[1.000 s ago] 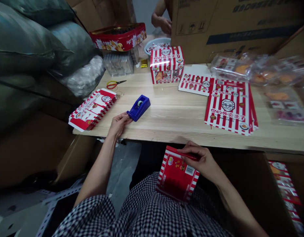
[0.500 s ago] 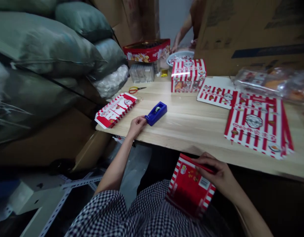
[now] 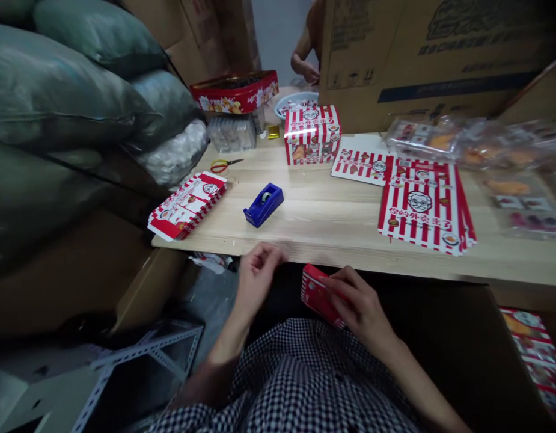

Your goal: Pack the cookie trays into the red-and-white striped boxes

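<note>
My left hand (image 3: 258,273) is in a pinch just off the table's front edge, apparently on a piece of clear tape that is blurred and hardly visible. Ahead of it on the table stands a blue tape dispenser (image 3: 264,205) with a roll inside. My right hand (image 3: 361,304) grips a red card box (image 3: 320,294) with striped edges above my lap. The box is turned steeply, so its broad face is foreshortened. A small space separates my two hands.
On the table (image 3: 314,222) lie flat striped cartons (image 3: 419,207), a folded carton stack (image 3: 187,204) and scissors (image 3: 226,164). A made-up striped box (image 3: 312,135) stands behind, near a red tin (image 3: 235,93). Packaged toys (image 3: 440,141) lie right. Another person's hand (image 3: 310,73) shows behind.
My left hand has left the tape dispenser and come back and right, towards the box. My right hand has tilted the box and brought it closer to the left hand. The view has shifted right.
</note>
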Motion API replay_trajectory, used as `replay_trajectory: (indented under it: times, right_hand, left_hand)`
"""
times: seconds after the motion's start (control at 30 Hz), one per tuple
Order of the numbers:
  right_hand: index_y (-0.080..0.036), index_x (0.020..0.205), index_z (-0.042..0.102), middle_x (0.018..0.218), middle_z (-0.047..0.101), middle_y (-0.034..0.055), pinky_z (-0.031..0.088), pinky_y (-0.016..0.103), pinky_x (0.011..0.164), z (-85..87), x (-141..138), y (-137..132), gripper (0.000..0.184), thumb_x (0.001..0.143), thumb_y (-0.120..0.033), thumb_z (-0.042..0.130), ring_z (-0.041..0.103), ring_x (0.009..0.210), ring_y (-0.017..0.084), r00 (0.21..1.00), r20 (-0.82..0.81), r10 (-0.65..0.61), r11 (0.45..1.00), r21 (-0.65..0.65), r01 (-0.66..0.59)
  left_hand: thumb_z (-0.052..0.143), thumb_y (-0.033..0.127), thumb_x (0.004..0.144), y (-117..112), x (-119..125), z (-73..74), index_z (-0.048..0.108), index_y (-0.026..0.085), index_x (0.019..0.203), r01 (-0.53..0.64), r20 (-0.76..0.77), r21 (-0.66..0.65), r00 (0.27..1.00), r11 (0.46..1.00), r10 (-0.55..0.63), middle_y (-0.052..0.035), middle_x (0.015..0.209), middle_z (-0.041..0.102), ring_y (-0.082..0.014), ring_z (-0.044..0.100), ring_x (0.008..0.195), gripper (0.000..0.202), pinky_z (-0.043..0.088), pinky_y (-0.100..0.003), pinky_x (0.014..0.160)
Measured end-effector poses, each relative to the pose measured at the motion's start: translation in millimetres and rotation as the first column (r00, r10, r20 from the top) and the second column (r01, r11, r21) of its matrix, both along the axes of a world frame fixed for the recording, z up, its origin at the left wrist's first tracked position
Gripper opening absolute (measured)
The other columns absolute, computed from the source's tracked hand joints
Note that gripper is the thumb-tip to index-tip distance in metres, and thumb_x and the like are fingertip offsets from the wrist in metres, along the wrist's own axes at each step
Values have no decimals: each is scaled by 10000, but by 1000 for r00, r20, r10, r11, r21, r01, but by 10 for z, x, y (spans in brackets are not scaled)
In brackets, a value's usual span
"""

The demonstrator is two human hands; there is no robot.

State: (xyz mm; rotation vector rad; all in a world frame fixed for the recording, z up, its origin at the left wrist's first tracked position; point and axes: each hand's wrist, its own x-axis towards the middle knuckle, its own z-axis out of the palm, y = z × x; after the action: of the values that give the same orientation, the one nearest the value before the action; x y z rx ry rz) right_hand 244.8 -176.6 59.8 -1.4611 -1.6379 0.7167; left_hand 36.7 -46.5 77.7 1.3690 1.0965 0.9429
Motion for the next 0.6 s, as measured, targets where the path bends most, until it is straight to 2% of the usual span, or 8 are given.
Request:
replay_trajectory:
  times: [0.1,0.27,0.37,0.6]
  right_hand:
    - [-285,1378,564,969,567,75,494,371,729,-35,-91,75,468,958,-109,453,556,844,219,954,273,124,992,-65,-110]
    - [-268,1439,502,976,587,90,498,400,798,-52,-97,241,536,941,-81,436,578,860,232,843,502,191,981,-77,-176]
    - [-273,1405,531,992,607,94,499,391,795,-77,-112,307,522,927,-78,454,587,879,238,824,531,200,979,-70,-192]
    - [-219,1276,597,1078,631,113,492,376,781,-73,-197,333,423,917,-57,444,607,898,231,851,462,250,968,-104,-228]
  left_hand:
    - [656,385,889,-299,169,39,661,176,773,73,81,-184,995,980,-59,-24,744,701,-159,641,729,239,507,-281,763]
    - [697,383,859,-394,147,-145,676,166,769,52,159,-321,987,946,0,-9,722,692,-131,633,689,236,509,-260,746]
    - [719,410,840,-432,128,-275,693,163,781,54,170,-380,985,923,13,-9,713,694,-122,627,656,255,503,-249,710]
    - [757,455,792,-474,182,-512,704,145,749,12,198,-473,976,881,93,-18,650,690,-106,609,570,317,484,-222,611]
